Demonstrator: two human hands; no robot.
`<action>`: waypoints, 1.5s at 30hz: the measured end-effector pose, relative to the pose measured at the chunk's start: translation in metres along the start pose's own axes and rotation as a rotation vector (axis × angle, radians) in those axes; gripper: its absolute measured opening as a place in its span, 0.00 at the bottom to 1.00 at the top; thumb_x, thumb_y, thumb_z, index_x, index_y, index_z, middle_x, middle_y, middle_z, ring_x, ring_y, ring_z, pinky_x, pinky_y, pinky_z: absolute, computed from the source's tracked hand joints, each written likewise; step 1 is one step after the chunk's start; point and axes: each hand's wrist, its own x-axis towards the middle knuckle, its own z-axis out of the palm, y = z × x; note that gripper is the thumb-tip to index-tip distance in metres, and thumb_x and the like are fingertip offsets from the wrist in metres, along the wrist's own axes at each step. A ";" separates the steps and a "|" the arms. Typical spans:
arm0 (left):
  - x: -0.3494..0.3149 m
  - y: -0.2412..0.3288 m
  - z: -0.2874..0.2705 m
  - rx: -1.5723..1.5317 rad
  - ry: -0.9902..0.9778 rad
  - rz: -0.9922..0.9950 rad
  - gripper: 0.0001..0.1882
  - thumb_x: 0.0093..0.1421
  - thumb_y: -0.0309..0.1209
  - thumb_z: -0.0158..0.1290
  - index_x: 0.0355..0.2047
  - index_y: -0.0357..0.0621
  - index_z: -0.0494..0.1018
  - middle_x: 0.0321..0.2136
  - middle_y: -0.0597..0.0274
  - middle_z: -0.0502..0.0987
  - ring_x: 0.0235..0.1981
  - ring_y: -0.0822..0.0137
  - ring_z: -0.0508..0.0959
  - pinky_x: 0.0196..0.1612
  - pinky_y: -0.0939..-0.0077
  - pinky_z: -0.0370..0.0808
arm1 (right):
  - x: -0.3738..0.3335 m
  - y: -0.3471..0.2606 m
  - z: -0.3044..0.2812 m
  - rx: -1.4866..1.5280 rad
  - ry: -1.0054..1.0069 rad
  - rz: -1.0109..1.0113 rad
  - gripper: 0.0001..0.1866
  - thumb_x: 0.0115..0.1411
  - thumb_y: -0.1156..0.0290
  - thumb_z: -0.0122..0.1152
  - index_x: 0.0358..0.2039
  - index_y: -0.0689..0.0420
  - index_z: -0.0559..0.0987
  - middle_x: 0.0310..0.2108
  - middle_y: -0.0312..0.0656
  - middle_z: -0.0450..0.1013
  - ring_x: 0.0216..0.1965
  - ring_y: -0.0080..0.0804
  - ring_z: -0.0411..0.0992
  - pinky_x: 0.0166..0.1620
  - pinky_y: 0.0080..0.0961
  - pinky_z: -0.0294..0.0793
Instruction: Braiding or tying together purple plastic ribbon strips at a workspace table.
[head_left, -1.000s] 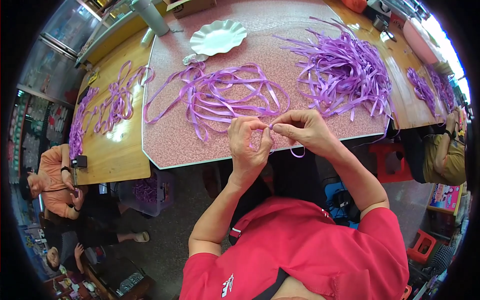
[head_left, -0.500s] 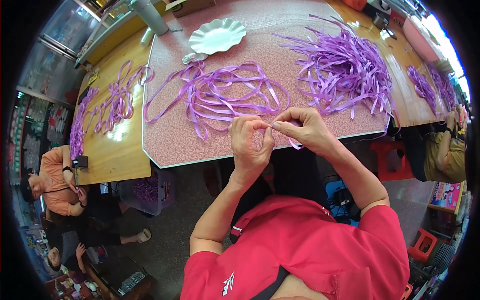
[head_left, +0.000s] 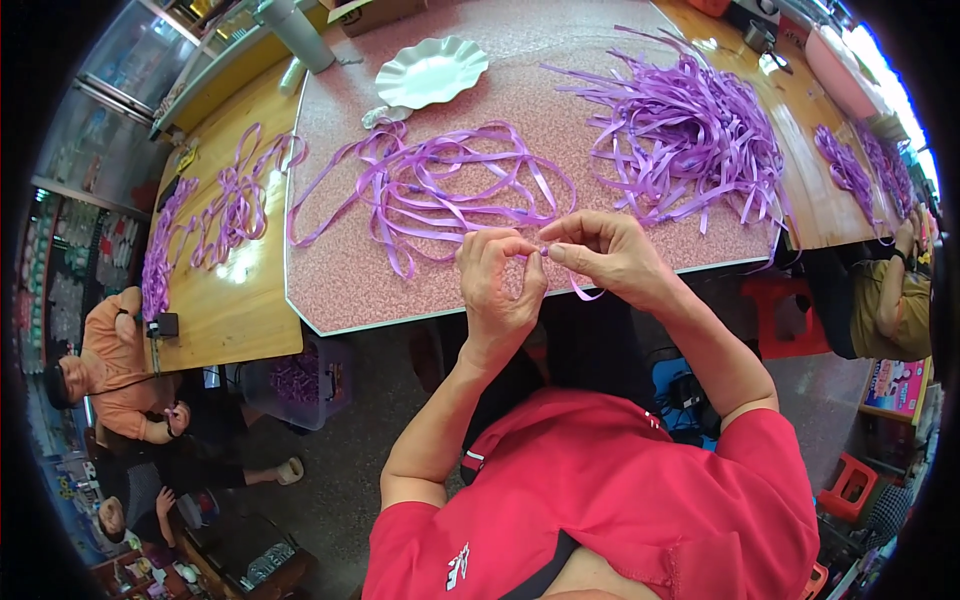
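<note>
My left hand [head_left: 497, 278] pinches a narrow purple ribbon between thumb and forefinger, just over the table's near edge. Close beside it on the right, my right hand [head_left: 605, 258] has its thumb and forefinger nearly together at the same spot, with a loop of purple ribbon [head_left: 583, 291] hanging below. Whether the right fingertips grip the ribbon is too small to make out. Beyond my hands, loose loops of purple ribbon [head_left: 455, 205] spread over the pink speckled table [head_left: 335, 290]. A thick heap of cut purple ribbons [head_left: 690, 140] lies to the right.
A scalloped pale plate [head_left: 432, 73] and a grey-green bottle [head_left: 296, 35] stand toward the back. More ribbon [head_left: 238, 205] lies on the wooden table at left. Several people sit around, one in an orange shirt [head_left: 120, 385]. A red stool [head_left: 780, 318] stands at right.
My right forefinger has lifted slightly away from the thumb, and the ribbon loop below has shifted a little left. The orange-shirted person at left has moved their arms.
</note>
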 end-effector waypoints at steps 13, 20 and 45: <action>-0.001 0.005 0.005 0.022 0.021 0.027 0.12 0.51 0.20 0.60 0.34 0.44 0.71 0.33 0.58 0.73 0.37 0.58 0.74 0.43 0.63 0.66 | -0.004 0.003 -0.002 -0.246 0.033 -0.102 0.09 0.62 0.68 0.66 0.35 0.62 0.82 0.22 0.25 0.69 0.23 0.09 0.62 0.24 0.13 0.59; 0.006 0.009 -0.003 0.000 -0.061 0.091 0.12 0.53 0.18 0.59 0.38 0.41 0.73 0.36 0.55 0.76 0.40 0.57 0.75 0.45 0.66 0.70 | 0.003 0.014 -0.011 -0.118 -0.015 -0.076 0.12 0.62 0.65 0.67 0.34 0.63 0.83 0.21 0.25 0.69 0.22 0.09 0.62 0.21 0.14 0.58; 0.008 0.012 -0.003 0.141 -0.054 0.184 0.12 0.49 0.19 0.60 0.33 0.44 0.70 0.32 0.58 0.76 0.39 0.55 0.76 0.48 0.60 0.67 | -0.007 0.000 -0.010 -0.393 -0.006 -0.368 0.07 0.59 0.71 0.68 0.37 0.60 0.83 0.26 0.30 0.72 0.26 0.14 0.64 0.27 0.17 0.61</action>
